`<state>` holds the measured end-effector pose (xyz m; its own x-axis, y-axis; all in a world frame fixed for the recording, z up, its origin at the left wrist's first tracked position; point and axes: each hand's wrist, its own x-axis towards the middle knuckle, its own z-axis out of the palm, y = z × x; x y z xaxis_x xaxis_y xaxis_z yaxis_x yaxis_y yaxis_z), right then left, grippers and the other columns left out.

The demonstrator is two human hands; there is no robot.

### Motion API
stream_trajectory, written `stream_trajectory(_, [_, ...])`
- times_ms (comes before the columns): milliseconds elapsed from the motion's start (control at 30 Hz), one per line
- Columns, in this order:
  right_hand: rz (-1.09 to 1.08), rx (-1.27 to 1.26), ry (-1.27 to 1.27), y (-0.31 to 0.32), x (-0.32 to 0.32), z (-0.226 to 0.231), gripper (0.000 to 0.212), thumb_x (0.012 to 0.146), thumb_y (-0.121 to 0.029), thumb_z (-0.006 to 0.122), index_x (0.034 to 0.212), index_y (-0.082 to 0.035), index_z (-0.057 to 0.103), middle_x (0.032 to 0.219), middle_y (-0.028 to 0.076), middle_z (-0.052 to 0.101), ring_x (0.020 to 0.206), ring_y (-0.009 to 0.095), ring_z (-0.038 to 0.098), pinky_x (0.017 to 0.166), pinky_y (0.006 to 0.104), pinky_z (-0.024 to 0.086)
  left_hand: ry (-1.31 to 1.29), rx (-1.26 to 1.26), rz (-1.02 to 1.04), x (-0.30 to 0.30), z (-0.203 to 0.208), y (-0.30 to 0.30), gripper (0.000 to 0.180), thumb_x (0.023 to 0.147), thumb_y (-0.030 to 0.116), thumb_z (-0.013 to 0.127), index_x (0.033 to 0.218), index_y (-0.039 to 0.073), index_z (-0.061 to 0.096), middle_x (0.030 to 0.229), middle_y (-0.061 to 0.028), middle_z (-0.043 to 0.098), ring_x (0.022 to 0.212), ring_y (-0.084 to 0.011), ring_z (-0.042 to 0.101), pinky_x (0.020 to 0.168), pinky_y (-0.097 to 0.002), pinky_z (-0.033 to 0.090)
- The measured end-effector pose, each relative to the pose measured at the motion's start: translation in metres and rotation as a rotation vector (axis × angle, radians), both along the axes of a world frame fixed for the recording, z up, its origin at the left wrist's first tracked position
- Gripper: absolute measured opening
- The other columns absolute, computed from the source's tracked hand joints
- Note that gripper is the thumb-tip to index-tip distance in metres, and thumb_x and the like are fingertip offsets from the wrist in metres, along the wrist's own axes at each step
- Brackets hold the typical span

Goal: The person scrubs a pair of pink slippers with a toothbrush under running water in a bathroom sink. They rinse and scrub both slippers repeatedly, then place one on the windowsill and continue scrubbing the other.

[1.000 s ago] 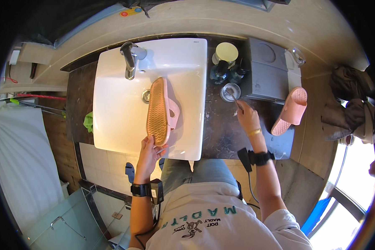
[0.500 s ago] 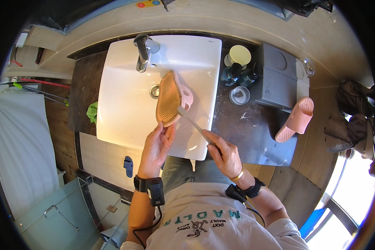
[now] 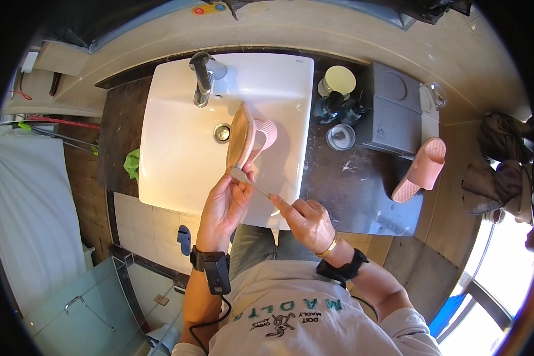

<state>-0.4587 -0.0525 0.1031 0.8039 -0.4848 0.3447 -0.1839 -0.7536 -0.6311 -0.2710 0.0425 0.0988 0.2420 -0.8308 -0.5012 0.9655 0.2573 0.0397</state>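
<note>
Over the white sink (image 3: 172, 136), my left hand (image 3: 224, 204) grips a pink slipper (image 3: 241, 133) by one end. The slipper is tilted on its edge, its brownish sole facing left and its pink strap to the right. In my right hand (image 3: 305, 221) is a thin-handled brush (image 3: 254, 184), its handle pinched with the index finger stretched along it. The brush head lies against the slipper's near end, close to my left fingers. Its bristles are hidden. A second pink slipper (image 3: 420, 169) rests at the counter's right end.
A chrome faucet (image 3: 202, 80) stands at the sink's back, above the drain (image 3: 222, 133). Right of the sink are dark pump bottles (image 3: 327, 108), a yellow-lidded jar (image 3: 340, 80), a small round dish (image 3: 341, 136) and a grey box (image 3: 393, 110). A green cloth (image 3: 132, 163) hangs at the sink's left.
The slipper has turned further onto its edge, showing less sole and more strap. My right hand has moved left and slightly down, bringing the brush head to the slipper's near end.
</note>
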Motion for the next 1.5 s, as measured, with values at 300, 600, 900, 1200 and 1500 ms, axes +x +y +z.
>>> stream_trajectory(300, [0.042,0.032,-0.032,-0.002,0.009,-0.002,0.061,0.068,0.004,0.058,0.127,-0.006,0.053,0.062,0.005,0.045,0.05,0.021,0.05,0.048,0.0329,0.045,0.042,-0.013,0.033,0.006,0.001,0.004,0.03,0.093,0.007,0.052,0.119,-0.006,0.043,0.117,-0.0181,0.055,0.105,-0.0252,0.057,0.096,-0.0395,0.047])
stream_trajectory(600, [0.019,0.208,-0.103,0.002,0.018,-0.005,0.059,0.071,0.005,0.056,0.128,-0.007,0.05,0.064,0.007,0.047,0.053,0.024,0.053,0.05,0.0341,0.047,0.109,0.055,0.028,0.006,0.005,0.005,0.029,0.093,0.005,0.05,0.118,-0.006,0.043,0.107,-0.0152,0.057,0.1,-0.0242,0.058,0.093,-0.0386,0.047])
stream_trajectory(900, [0.011,0.279,-0.111,0.004,0.028,-0.005,0.058,0.073,0.006,0.055,0.129,-0.006,0.047,0.066,0.009,0.048,0.055,0.026,0.055,0.052,0.0362,0.047,0.18,0.002,0.024,0.005,0.008,0.002,0.033,0.095,0.005,0.042,0.125,-0.009,0.038,0.099,-0.0119,0.055,0.091,-0.0202,0.056,0.087,-0.036,0.046])
stream_trajectory(1200, [0.175,0.433,0.134,0.009,0.032,-0.005,0.05,0.081,0.002,0.058,0.129,-0.008,0.047,0.073,0.013,0.054,0.062,0.029,0.058,0.055,0.0348,0.048,0.19,0.101,0.005,0.008,0.008,-0.003,0.029,0.096,0.009,0.041,0.12,-0.008,0.04,0.096,-0.0095,0.054,0.088,-0.0168,0.053,0.081,-0.0329,0.045])
stream_trajectory(1500, [0.154,0.338,0.017,0.002,0.033,-0.011,0.048,0.081,0.003,0.057,0.127,-0.004,0.047,0.071,0.012,0.055,0.06,0.028,0.058,0.055,0.0356,0.049,0.228,0.118,0.002,0.008,0.006,0.002,0.031,0.091,0.004,0.039,0.119,-0.009,0.041,0.086,-0.0082,0.052,0.079,-0.0149,0.05,0.075,-0.0307,0.042])
